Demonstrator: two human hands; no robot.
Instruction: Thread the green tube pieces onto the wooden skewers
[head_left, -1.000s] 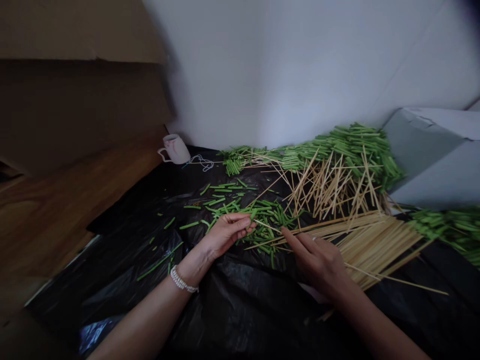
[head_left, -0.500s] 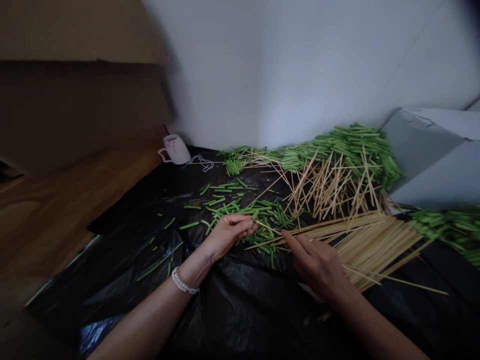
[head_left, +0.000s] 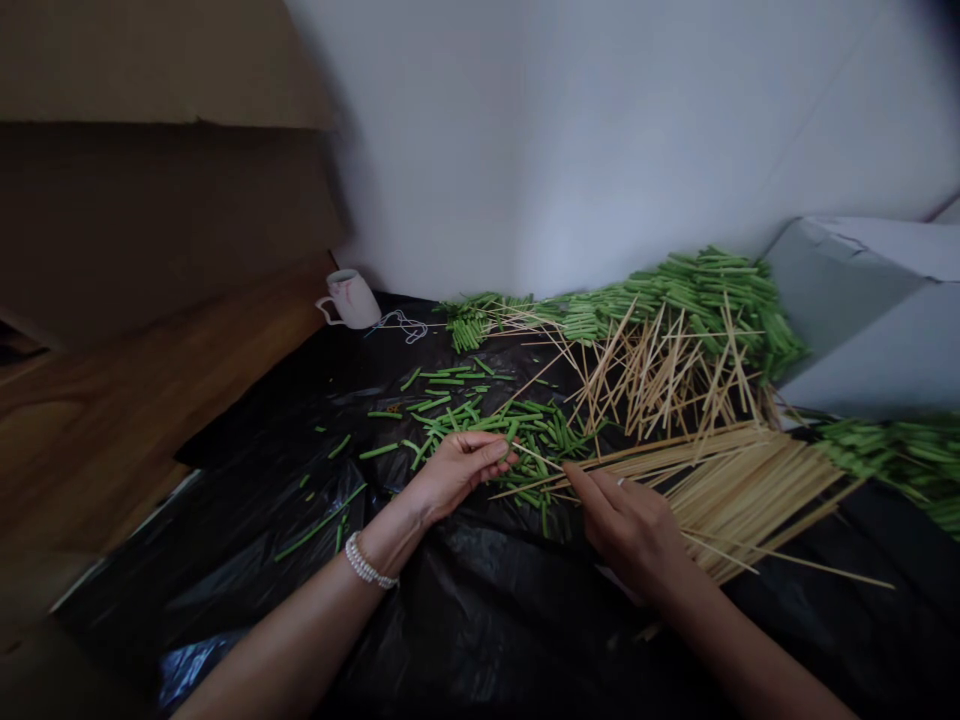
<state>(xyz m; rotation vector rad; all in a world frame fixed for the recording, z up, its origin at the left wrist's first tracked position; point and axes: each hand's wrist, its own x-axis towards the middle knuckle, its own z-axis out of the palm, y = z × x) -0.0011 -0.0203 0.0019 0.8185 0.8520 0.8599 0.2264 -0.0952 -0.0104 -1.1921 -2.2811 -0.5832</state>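
Between thumb and fingers, my left hand [head_left: 469, 467] pinches a short cut green stem piece [head_left: 511, 431]. My right hand [head_left: 626, 520] is closed on a thin wooden skewer [head_left: 536, 457], whose far end meets the stem piece at my left fingertips. Whether the tip is inside the stem I cannot tell. Beneath and behind my hands lies a loose heap of cut green stems [head_left: 536, 425]. A fan of bare skewers [head_left: 739, 490] spreads beside my right hand. Behind it are skewers with green pieces on their ends [head_left: 667, 365], stacked in a pile.
Black plastic sheeting [head_left: 465, 620] covers the work surface. A white mug [head_left: 352, 299] stands at the back left near a tangle of string [head_left: 405, 325]. A cardboard box [head_left: 165, 190] rises on the left, a white box [head_left: 877, 310] on the right. More green stems [head_left: 900, 460] lie at right.
Both hands stay almost in place, the skewer still meeting the stem piece. My left hand and the green piece have shifted very slightly.
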